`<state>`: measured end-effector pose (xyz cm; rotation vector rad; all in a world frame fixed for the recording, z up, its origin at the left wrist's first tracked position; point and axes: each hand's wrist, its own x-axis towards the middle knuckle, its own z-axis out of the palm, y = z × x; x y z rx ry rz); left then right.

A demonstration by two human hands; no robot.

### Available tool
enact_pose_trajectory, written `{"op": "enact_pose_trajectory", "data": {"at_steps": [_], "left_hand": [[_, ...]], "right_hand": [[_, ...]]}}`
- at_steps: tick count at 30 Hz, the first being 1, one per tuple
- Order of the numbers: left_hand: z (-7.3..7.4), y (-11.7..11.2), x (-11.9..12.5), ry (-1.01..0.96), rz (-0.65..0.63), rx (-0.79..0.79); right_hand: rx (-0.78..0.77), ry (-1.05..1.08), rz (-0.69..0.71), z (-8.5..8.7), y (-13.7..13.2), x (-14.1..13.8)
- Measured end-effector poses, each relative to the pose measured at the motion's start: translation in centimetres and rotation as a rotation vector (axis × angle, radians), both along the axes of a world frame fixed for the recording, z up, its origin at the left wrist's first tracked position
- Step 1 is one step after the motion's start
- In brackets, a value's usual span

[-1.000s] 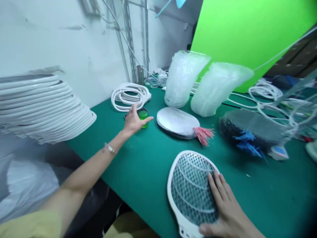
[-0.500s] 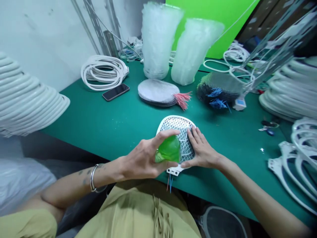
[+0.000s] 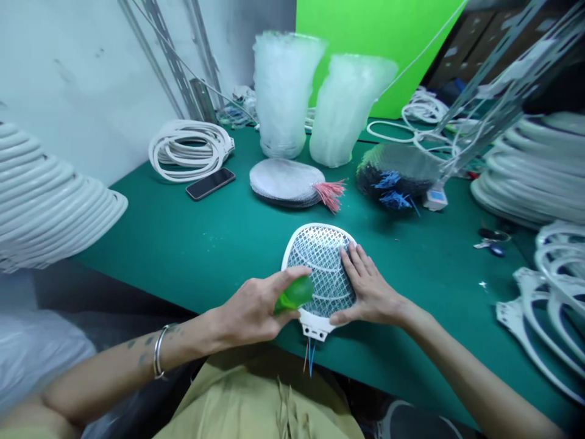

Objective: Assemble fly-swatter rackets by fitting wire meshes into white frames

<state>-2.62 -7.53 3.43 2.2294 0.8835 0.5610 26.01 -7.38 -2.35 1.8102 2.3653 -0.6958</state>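
Observation:
My left hand point(image 3: 253, 308) grips a small translucent green container point(image 3: 295, 294), which it holds tilted over the lower left edge of a white-framed electric fly swatter head point(image 3: 320, 271) with wire mesh. The swatter lies on the green table mat point(image 3: 192, 244), with thin red and blue wires point(image 3: 309, 358) hanging from its base past the table edge. My right hand point(image 3: 370, 286) presses on the right side of the mesh, fingers spread, with the thumb reaching along the lower frame.
Stacks of white plastic frames point(image 3: 55, 201) point(image 3: 534, 177) rise at both sides. Behind the swatter are coiled white frames point(image 3: 189, 152), a phone point(image 3: 210, 183), a mesh stack with pink wires point(image 3: 283, 182), clear stacks point(image 3: 283, 91) point(image 3: 347, 110), and a dark mesh stack with blue wires point(image 3: 395, 177).
The green container has left the table beside the phone and is now in my left hand, over the swatter. It has dropped lower and tilted further. My right hand has stayed on the mesh.

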Motion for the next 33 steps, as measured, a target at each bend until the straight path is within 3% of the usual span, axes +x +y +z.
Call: {"op": "enact_pose_trajectory", "data": {"at_steps": [2, 6, 10, 13, 17, 26, 33], "left_hand": [[-0.2, 0.7, -0.2, -0.042, 0.089, 0.02], [-0.4, 2.4, -0.5, 0.01, 0.072, 0.023], [-0.9, 4.3, -0.3, -0.041, 0.171, 0.09], [-1.2, 5.9, 0.2, 0.017, 0.147, 0.062], [-1.6, 8.5, 1.2, -0.096, 0.245, 0.081], [-2.5, 13.9, 5.0, -0.074, 0.214, 0.072], [-2.3, 15.6, 8.4, -0.133, 0.086, 0.053]], "right_hand": [[-0.015, -0.005, 0.001, 0.2, 0.0, -0.1], [-0.039, -0.021, -0.006, 0.5, 0.1, -0.2], [-0.053, -0.025, -0.017, 0.7, 0.1, -0.2], [-0.065, -0.011, -0.02, 0.8, 0.1, -0.2], [-0.082, 0.016, -0.035, 1.0, 0.1, -0.3], [-0.122, 0.022, -0.053, 1.5, 0.2, -0.6], [-0.164, 0.06, -0.055, 1.8, 0.3, -0.5]]}}
